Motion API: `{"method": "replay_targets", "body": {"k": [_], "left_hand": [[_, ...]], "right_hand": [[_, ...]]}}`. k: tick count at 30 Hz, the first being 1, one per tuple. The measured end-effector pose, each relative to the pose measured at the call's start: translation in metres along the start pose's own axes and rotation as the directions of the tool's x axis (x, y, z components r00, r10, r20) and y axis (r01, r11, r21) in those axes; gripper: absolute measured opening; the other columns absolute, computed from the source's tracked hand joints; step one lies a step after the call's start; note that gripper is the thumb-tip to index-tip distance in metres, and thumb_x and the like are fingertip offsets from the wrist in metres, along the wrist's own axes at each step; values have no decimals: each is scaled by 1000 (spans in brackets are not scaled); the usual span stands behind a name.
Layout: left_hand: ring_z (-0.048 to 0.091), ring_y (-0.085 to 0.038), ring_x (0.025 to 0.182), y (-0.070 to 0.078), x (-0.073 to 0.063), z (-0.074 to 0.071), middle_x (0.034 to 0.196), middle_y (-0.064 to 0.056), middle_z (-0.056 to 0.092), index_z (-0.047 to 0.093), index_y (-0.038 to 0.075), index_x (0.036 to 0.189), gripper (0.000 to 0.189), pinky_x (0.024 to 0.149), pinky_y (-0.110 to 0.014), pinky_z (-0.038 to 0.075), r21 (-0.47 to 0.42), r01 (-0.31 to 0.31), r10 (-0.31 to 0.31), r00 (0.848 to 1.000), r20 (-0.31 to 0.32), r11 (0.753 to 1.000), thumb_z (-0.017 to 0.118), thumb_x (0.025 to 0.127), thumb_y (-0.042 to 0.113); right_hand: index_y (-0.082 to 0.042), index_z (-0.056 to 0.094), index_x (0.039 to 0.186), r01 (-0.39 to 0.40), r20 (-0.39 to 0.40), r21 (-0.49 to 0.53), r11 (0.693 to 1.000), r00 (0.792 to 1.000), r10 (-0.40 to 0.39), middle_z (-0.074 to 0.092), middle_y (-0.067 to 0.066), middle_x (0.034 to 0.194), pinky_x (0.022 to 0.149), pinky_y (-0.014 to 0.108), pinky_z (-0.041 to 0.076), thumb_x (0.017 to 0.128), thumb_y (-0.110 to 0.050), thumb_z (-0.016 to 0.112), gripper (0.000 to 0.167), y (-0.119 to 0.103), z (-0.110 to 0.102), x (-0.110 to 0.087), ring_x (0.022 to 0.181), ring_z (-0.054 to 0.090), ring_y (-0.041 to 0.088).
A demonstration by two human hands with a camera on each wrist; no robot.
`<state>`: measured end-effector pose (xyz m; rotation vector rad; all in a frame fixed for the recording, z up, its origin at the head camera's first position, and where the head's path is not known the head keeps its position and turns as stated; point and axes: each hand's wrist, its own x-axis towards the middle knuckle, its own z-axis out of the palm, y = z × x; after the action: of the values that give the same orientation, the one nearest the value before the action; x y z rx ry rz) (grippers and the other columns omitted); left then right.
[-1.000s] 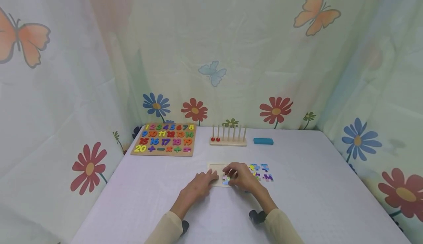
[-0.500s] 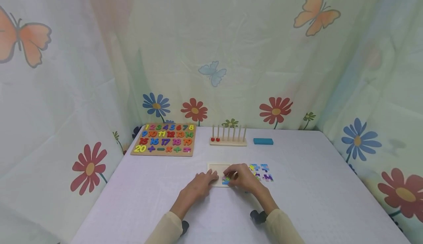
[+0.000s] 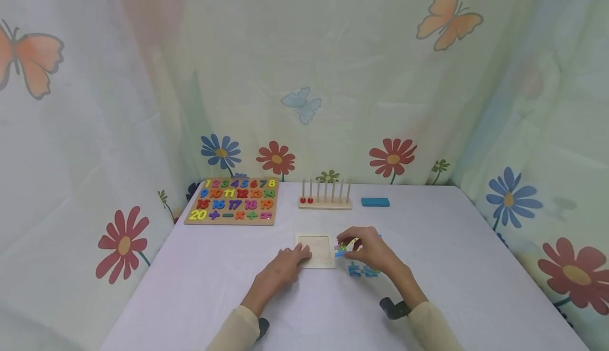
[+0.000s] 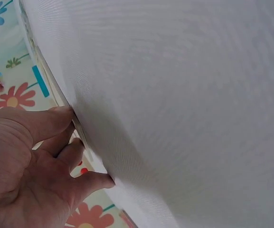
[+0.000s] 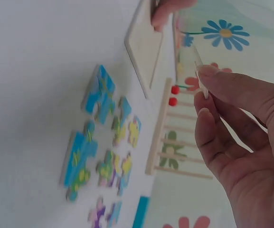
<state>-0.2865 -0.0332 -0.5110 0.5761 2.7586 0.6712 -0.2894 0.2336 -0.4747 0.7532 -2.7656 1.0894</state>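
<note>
My right hand (image 3: 370, 248) pinches a colourful jigsaw puzzle piece (image 3: 340, 250) between thumb and fingertips, just right of the shallow wooden puzzle tray (image 3: 317, 253). The right wrist view shows this puzzle piece (image 5: 201, 78) nearly edge-on, raised above the table. My left hand (image 3: 283, 270) rests on the tray's left side; in the left wrist view its thumb (image 4: 56, 118) touches the tray's edge. Several loose puzzle pieces (image 5: 99, 95), blue, green, yellow and purple, lie on the table beside the tray, partly hidden under my right hand in the head view.
Behind the tray stands a wooden peg rack (image 3: 325, 205) with two red beads. A teal block (image 3: 375, 202) lies to its right. At the back left sits a number board (image 3: 231, 201). Flowered curtains (image 3: 304, 49) enclose the table (image 3: 214, 266).
The puzzle piece was over the tray's lower right part, turning in my right fingers; now my right hand has carried it right, off the tray. My left hand stays on the tray.
</note>
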Motion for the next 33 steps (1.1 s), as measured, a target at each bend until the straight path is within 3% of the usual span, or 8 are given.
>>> {"method": "replay_targets", "body": {"k": [7,15,27,33], "left_hand": [[41,-37,157,-1,1,1,168,-11,47,64,12,151,45,130,-54,29,-18,-6,6,1000,5,1000,67,106,6],[40,-37,157,-2,1,1,169,-12,46,63,12,152,45,130,-54,29,-24,-6,6,1000,9,1000,66,107,7],[39,-37,158,-3,-1,2,169,-12,45,62,11,152,45,130,-54,29,-38,-5,6,1000,11,999,64,108,8],[38,-37,158,-4,0,2,170,-11,44,61,12,153,45,131,-54,29,-42,-3,3,1000,17,999,64,108,8]], "right_hand": [[-1,78,119,-31,-27,-4,999,999,31,79,12,111,82,36,66,84,4,89,37,7,-29,-19,96,73,35],[1,77,121,-34,-48,58,998,998,37,79,14,115,92,49,65,85,5,88,38,16,-50,-36,100,76,34],[2,79,120,-128,-63,76,989,989,133,79,16,117,93,45,64,86,7,86,35,37,-65,-60,103,78,31],[4,79,118,-176,-55,83,981,982,181,80,17,114,88,37,66,85,7,86,34,47,-67,-71,100,78,31]]}}
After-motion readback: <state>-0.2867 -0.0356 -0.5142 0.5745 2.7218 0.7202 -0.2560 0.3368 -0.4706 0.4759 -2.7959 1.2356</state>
